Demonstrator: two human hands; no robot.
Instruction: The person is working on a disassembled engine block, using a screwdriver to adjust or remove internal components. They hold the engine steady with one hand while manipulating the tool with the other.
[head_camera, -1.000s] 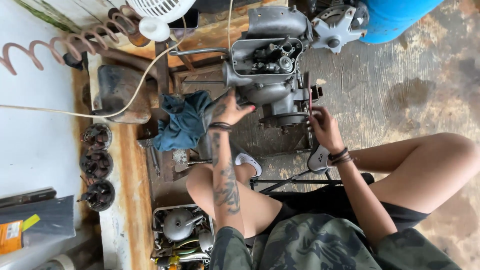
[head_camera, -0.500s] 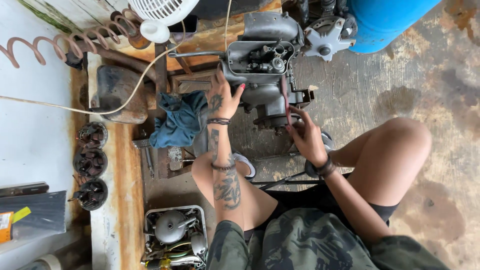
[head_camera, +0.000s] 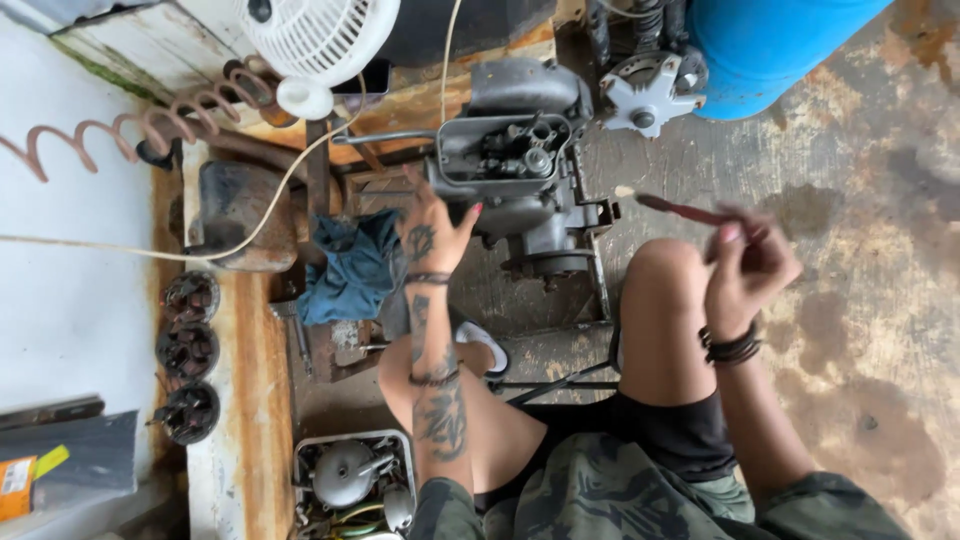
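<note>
We see a small grey engine (head_camera: 520, 190) on the concrete floor (head_camera: 860, 330) ahead of our knees, top cover off, valve gear exposed, casing grimy. Our left hand (head_camera: 432, 232) rests flat on its near-left side, fingers spread, clamped on nothing. Our right hand (head_camera: 748, 262), off to the engine's right and above the knee, is pinched shut on a thin red-handled brush (head_camera: 672, 207), bristle tip pointing toward the engine, not touching it. An orange and yellow packet (head_camera: 22, 478) lies at far left on the bench.
</note>
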